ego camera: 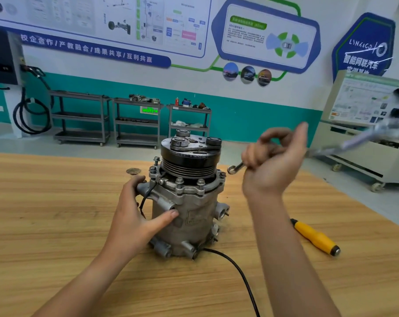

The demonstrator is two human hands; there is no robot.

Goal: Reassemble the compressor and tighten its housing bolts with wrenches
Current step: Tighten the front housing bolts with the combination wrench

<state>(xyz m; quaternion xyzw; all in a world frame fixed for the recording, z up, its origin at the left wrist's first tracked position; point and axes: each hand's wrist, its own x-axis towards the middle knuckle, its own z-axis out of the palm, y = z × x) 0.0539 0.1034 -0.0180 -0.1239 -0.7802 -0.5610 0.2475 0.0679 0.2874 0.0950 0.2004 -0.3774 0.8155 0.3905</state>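
A grey metal compressor [189, 211] stands upright on the wooden table [57, 225], its black pulley [190, 156] on top. Several housing bolts [179, 181] stick up around the upper flange; one at the back left [156, 160] stands taller. My left hand [139, 211] holds the housing's left side, thumb across the front. My right hand [271, 165] is raised to the right of the pulley and grips a long silver wrench [344, 145]. The wrench's ring end [232, 169] points toward the compressor; its far end is blurred.
A yellow-handled screwdriver [315, 236] lies on the table at the right. A black cable [235, 268] runs from the compressor's base toward me. A small round metal part [133, 171] lies behind the compressor. Shelving carts [136, 120] and a white training stand [365, 133] are beyond the table.
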